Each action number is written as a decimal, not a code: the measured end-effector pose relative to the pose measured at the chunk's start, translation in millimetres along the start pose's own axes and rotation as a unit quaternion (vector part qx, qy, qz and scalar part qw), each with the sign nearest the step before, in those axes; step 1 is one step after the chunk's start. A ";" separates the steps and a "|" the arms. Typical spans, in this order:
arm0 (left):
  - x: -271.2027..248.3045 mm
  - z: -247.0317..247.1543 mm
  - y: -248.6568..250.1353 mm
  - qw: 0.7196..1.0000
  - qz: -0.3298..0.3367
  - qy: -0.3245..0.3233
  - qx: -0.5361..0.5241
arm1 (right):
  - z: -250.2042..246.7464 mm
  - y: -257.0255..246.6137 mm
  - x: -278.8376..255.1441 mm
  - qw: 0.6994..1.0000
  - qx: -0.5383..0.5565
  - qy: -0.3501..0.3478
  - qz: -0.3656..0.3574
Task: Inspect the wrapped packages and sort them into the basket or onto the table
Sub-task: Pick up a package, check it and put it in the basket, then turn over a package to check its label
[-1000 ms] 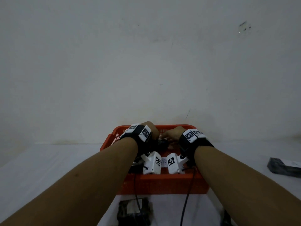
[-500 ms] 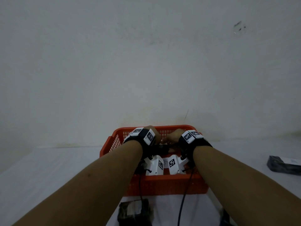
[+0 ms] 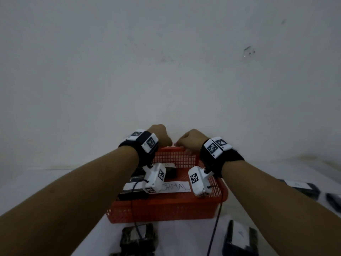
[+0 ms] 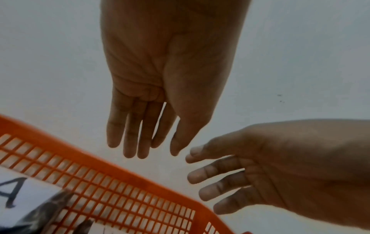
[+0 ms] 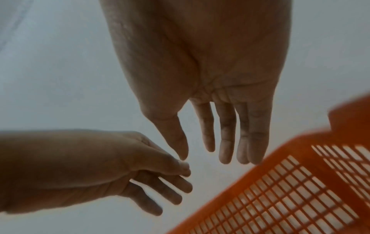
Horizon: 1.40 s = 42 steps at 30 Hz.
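Note:
The orange mesh basket (image 3: 166,211) stands on the white table straight ahead of me. Black wrapped packages (image 3: 170,171) lie inside it at the left and back, beside a white paper label (image 3: 176,187) with handwritten letters. My left hand (image 3: 160,135) and right hand (image 3: 190,140) hover side by side above the basket's far rim, in front of the wall. In the left wrist view my left hand (image 4: 152,142) has straight fingers and holds nothing. The right wrist view shows my right hand (image 5: 226,142) equally empty, fingers extended, thumb tip close to the left hand's thumb.
More black wrapped packages lie on the table: one (image 3: 137,239) just before the basket, another (image 3: 239,239) to its right, and two at the right edge (image 3: 299,187) (image 3: 334,200). A bare white wall rises right behind the basket. Cables hang from both wrist cameras.
Both hands were down inside the basket, close together over a dark package. They have since risen above the far rim and are empty.

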State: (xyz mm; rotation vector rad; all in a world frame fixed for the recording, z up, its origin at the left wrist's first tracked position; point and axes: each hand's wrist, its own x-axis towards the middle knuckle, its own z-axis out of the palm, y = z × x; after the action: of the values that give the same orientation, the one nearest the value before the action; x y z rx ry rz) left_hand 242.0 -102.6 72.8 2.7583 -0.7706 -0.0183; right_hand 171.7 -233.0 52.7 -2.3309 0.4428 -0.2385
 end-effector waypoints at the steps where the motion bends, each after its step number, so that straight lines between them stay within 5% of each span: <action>1: -5.7 -5.6 1.8 1.000 0.012 0.003 0.003 | -9.7 -2.2 -10.4 1.000 -0.013 0.004 -0.013; 8: -72.5 -30.1 27.4 0.992 0.121 0.034 0.010 | -65.1 -9.5 -87.8 0.992 -0.072 0.045 -0.088; 22: -203.6 33.4 85.5 0.960 0.271 -0.070 -0.003 | -93.2 57.3 -248.3 0.982 -0.177 -0.036 -0.054; 32: -259.0 98.5 105.2 0.943 0.306 -0.130 -0.004 | -86.1 131.5 -305.7 0.961 -0.232 -0.148 0.015; 42: -266.7 108.3 107.7 0.952 0.292 -0.085 -0.033 | -80.6 144.6 -309.4 0.971 -0.210 -0.116 -0.006</action>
State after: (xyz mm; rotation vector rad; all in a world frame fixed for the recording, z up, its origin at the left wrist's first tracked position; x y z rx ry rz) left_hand -50.7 -83.0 -19.1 2.3816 -1.5686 -0.1611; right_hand -173.3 -262.8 -4.6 -2.7327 0.3887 0.1385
